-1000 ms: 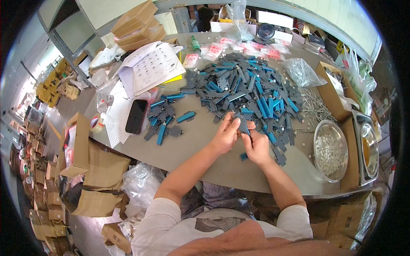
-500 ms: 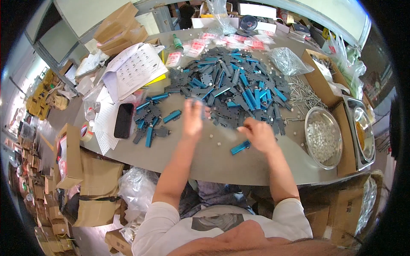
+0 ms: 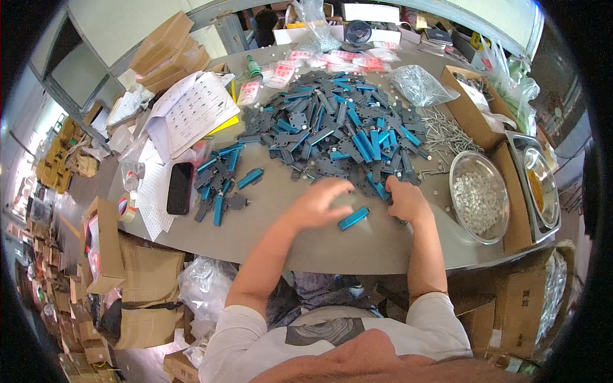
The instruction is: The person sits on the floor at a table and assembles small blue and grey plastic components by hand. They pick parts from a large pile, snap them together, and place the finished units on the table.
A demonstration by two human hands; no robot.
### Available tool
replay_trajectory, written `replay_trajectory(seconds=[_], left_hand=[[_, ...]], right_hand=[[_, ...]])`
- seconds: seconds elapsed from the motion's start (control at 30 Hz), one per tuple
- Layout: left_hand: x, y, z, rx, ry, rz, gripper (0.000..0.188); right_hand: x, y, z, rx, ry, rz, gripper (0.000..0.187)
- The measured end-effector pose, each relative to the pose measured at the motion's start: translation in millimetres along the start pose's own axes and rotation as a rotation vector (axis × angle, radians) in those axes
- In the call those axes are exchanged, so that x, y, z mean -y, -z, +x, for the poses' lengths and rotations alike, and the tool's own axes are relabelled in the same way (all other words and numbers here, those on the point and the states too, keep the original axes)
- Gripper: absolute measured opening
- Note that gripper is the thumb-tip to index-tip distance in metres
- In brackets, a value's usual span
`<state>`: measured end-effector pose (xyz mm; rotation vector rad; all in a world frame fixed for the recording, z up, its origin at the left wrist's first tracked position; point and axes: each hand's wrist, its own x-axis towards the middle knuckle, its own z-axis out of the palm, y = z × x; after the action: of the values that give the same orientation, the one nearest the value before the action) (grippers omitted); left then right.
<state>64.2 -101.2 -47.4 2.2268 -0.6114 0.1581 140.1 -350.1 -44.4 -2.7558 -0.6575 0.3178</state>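
A large heap of dark grey flat pieces and blue-and-grey block-like parts [image 3: 332,127] covers the middle of the table. At its near right edge, my right hand [image 3: 408,201] has its fingers bent and pressed together among the grey and blue pieces; what they grip is hidden. My left hand [image 3: 319,204] is over the table just in front of the heap, fingers apart and nothing in them, slightly blurred. A single blue part [image 3: 353,218] lies between both hands. Left of the heap is a smaller group of similar parts [image 3: 218,175], with one blue part [image 3: 249,179] beside it.
A steel bowl of small whitish pieces [image 3: 509,210] stands at the right, near loose screws [image 3: 447,134] and an open cardboard box [image 3: 456,76]. A phone [image 3: 180,188] and printed sheets [image 3: 191,112] lie at the left. Clear plastic bags [image 3: 421,86] and a small fan [image 3: 358,32] are behind.
My left hand has moved right and nearer to me, away from the heap's near left edge. My right hand has shifted slightly right along the heap. The view has turned a little.
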Motion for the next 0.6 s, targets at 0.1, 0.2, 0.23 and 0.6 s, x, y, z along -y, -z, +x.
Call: replay_trajectory(seconds=[0.1, 0.2, 0.23, 0.6], left_hand=[[3, -35, -5, 0.081, -0.098, 0.141, 0.048], [8, -40, -8, 0.047, -0.046, 0.176, 0.053], [9, -37, -7, 0.030, -0.010, 0.153, 0.053], [20, -24, 0, -0.338, 0.409, -1.002, 0.028]], right_hand=[[0, 2, 0, -0.123, 0.113, 0.060, 0.036], [6, 8, -3, -0.203, 0.126, 0.127, 0.031], [6, 9, -4, -0.246, 0.147, 0.180, 0.028], [55, -6, 5, -0.091, 0.057, 1.642, 0.011]])
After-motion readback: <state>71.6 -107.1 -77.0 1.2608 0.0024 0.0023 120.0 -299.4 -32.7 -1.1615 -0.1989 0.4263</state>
